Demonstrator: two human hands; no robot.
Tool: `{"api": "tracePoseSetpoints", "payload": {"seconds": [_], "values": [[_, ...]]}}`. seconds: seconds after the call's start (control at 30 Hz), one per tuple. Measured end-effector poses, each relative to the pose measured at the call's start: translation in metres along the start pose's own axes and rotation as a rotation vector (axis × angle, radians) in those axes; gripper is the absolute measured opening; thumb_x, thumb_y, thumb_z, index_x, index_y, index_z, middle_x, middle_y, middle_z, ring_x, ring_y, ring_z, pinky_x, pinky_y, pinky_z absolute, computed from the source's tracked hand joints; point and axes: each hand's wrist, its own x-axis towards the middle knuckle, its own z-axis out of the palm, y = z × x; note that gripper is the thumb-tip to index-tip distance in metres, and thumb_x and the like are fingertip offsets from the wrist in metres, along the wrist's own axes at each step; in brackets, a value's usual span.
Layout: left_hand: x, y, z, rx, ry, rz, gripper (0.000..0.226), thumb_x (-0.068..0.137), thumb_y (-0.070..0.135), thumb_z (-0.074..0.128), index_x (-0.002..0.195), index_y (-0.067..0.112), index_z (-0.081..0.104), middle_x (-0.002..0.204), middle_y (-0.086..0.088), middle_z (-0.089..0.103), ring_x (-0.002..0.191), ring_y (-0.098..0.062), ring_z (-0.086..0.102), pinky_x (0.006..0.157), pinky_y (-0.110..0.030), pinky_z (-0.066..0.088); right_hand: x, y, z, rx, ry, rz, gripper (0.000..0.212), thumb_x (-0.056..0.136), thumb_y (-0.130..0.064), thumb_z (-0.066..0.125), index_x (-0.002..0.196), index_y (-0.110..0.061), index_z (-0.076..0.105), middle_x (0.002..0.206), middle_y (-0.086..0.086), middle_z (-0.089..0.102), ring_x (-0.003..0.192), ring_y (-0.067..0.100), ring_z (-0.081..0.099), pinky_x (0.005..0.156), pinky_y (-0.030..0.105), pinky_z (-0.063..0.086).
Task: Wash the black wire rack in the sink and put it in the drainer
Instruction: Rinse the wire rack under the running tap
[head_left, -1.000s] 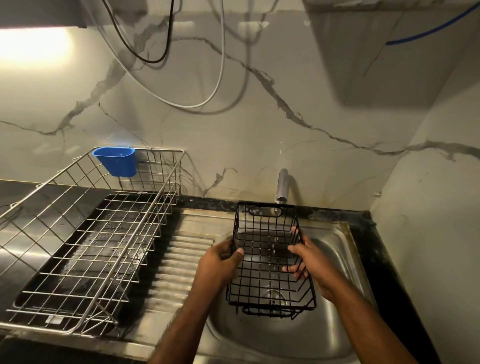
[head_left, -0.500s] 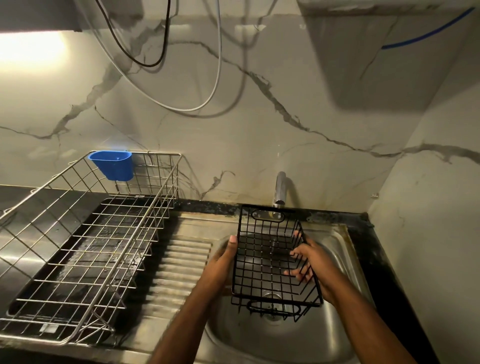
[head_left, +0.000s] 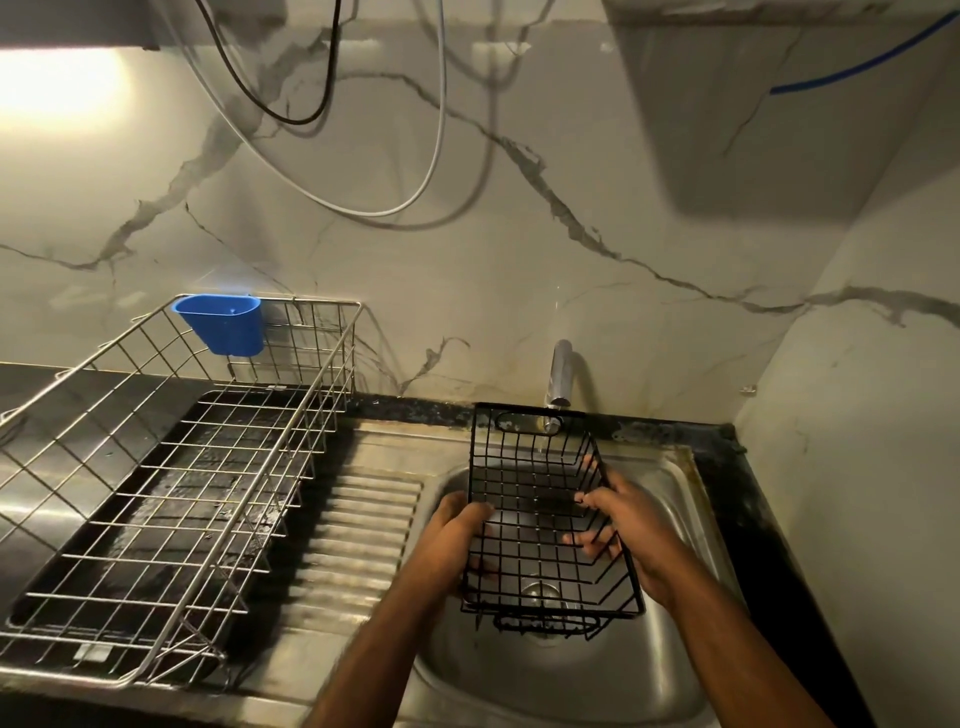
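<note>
The black wire rack (head_left: 540, 467), a small basket, hangs tilted over the steel sink (head_left: 670, 660), its far end under the tap (head_left: 560, 371). A thin stream of water runs from the tap onto its far end. My left hand (head_left: 451, 540) grips the rack's left side. My right hand (head_left: 631, 530) grips its right side, fingers hooked through the wires. The silver wire drainer (head_left: 171, 493) stands on the counter to the left of the sink, with nothing in it.
A blue plastic cup (head_left: 224, 323) hangs on the drainer's far rim. A ribbed steel draining board (head_left: 358, 540) lies between drainer and sink. Cables (head_left: 436, 135) hang on the marble wall behind. A wall closes in on the right.
The rack has been turned and raised a little under the tap. My left hand shifted from a flat hold on the rack's side to a grip on its left edge.
</note>
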Motion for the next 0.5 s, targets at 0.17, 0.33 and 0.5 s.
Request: {"api": "tracePoseSetpoints", "payload": {"seconds": [0.17, 0.33, 0.5], "values": [[-0.002, -0.006, -0.003, 0.014, 0.017, 0.005, 0.017, 0.100, 0.022, 0.047, 0.112, 0.029, 0.057, 0.095, -0.007, 0.070, 0.072, -0.030, 0.070, 0.054, -0.029, 0.049, -0.007, -0.002, 0.002, -0.016, 0.000, -0.017, 0.048, 0.099, -0.046, 0.052, 0.144, -0.032, 0.047, 0.135, 0.002, 0.059, 0.088, 0.026, 0.074, 0.061, 0.028, 0.053], [0.000, -0.012, -0.003, 0.058, 0.008, 0.026, 0.020, 0.100, 0.019, 0.045, 0.114, 0.029, 0.056, 0.099, -0.007, 0.070, 0.075, -0.031, 0.070, 0.045, -0.025, 0.045, -0.013, -0.001, 0.002, -0.025, -0.034, 0.013, 0.061, 0.094, -0.061, 0.049, 0.149, -0.036, 0.039, 0.143, 0.001, 0.053, 0.110, 0.027, 0.064, 0.080, 0.041, 0.057], [0.000, -0.013, -0.003, 0.111, 0.006, 0.039, 0.023, 0.101, 0.024, 0.044, 0.118, 0.035, 0.054, 0.104, -0.010, 0.072, 0.074, -0.029, 0.071, 0.050, -0.026, 0.046, -0.012, -0.001, 0.001, 0.024, -0.085, 0.042, 0.061, 0.093, -0.063, 0.046, 0.149, -0.040, 0.038, 0.131, 0.000, 0.058, 0.103, 0.026, 0.068, 0.068, 0.036, 0.058]]}}
